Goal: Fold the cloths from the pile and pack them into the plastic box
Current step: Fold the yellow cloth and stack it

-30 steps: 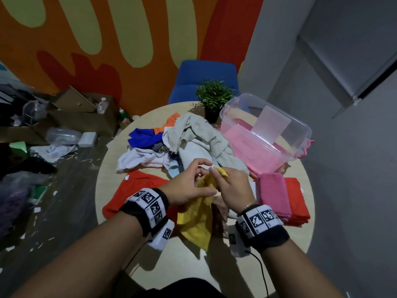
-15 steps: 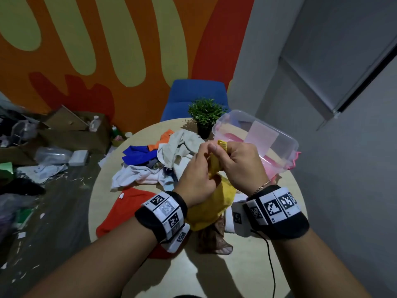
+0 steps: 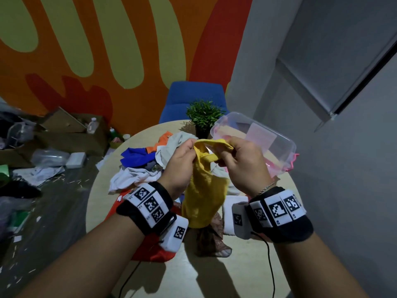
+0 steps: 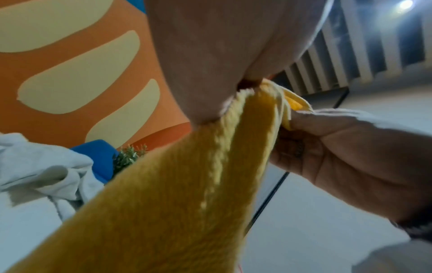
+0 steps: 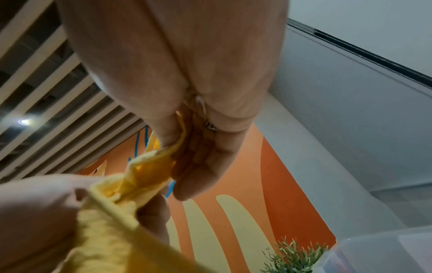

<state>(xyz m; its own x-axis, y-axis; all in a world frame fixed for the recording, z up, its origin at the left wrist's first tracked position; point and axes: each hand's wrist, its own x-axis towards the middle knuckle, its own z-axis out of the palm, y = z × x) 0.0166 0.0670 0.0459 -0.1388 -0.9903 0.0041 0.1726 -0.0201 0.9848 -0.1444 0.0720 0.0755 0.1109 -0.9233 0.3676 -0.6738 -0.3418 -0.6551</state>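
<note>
A yellow cloth (image 3: 203,190) (image 4: 177,199) (image 5: 121,230) hangs in the air above the round table (image 3: 193,274). My left hand (image 3: 182,163) pinches its top edge on the left and my right hand (image 3: 240,160) pinches the same edge on the right. The two hands are a little apart, with the hem stretched between them. Behind the hands lies the pile of cloths (image 3: 148,162), white, blue and orange. The clear plastic box (image 3: 257,138) stands at the back right with pink cloth inside.
A red cloth (image 3: 154,248) and a brown patterned cloth (image 3: 211,237) lie on the table under the yellow one. A potted plant (image 3: 204,117) stands at the table's far edge before a blue chair (image 3: 193,97). Cardboard boxes (image 3: 71,132) and litter cover the floor at left.
Both hands have lifted the yellow cloth off the table and then drawn apart along its top edge, so the cloth now hangs open between them.
</note>
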